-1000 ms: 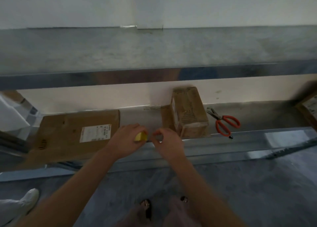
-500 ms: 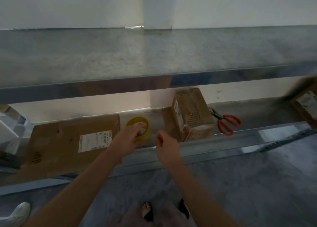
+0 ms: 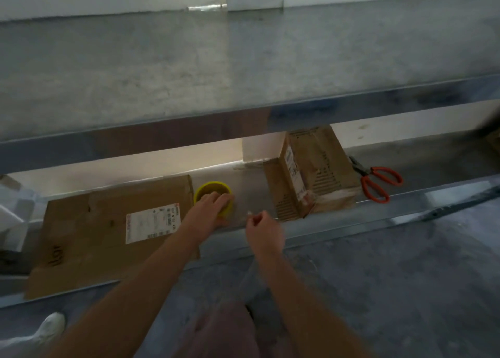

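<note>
While the left hand [image 3: 208, 210] is gripping a round yellow tape roll [image 3: 212, 191] at frame centre, the right hand [image 3: 264, 230] is pinching a pale tape end [image 3: 249, 213].

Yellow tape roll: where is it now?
Head view, left of centre: yellow tape roll on the lower shelf under the left hand, between flat cardboard box and upright box.

Single head-worn wide-angle view, facing forward-down at lower shelf [image 3: 251, 180]; left hand [image 3: 208, 209], right hand [image 3: 263, 230] near centre, close; upper shelf [image 3: 243, 60] fills top.
</note>
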Available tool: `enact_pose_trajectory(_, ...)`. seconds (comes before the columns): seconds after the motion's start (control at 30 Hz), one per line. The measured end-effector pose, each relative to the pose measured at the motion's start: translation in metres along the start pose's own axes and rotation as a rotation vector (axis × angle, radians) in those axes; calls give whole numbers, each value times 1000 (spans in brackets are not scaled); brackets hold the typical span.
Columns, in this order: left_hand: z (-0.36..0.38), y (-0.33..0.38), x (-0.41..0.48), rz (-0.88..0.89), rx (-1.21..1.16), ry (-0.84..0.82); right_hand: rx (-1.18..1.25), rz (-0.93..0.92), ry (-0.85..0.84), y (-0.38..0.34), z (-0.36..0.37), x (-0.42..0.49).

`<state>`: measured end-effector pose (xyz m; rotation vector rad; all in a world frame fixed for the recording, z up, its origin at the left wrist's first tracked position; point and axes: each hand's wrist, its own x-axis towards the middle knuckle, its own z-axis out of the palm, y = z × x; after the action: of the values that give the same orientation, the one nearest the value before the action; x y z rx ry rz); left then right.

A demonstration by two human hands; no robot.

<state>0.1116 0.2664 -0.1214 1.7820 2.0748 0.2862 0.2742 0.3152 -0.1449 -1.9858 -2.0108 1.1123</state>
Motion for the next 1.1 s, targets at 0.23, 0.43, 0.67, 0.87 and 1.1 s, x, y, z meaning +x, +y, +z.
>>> enact_pose_trajectory(0.23, -2, 11, -16, 57, 213, 102, -66, -161, 11, 12, -25, -17)
enact_pose_trajectory(0.43, -3, 86, -30, 85, 51, 195, -186, -770, 412, 42, -91, -58)
enact_pose_trajectory(0.67, 30, 176, -16, 36, -27, 242, -406, -715, 445, 93, -192, -23)
enact_pose_trajectory(0.87, 44, 206, 3, -186, -132, 302, -423, -673, 322, 114, -231, 26)
enact_pose_trajectory(1.1, 56, 240, 24, -401, -369, 396, -100, -582, -82, 109, -223, 51)
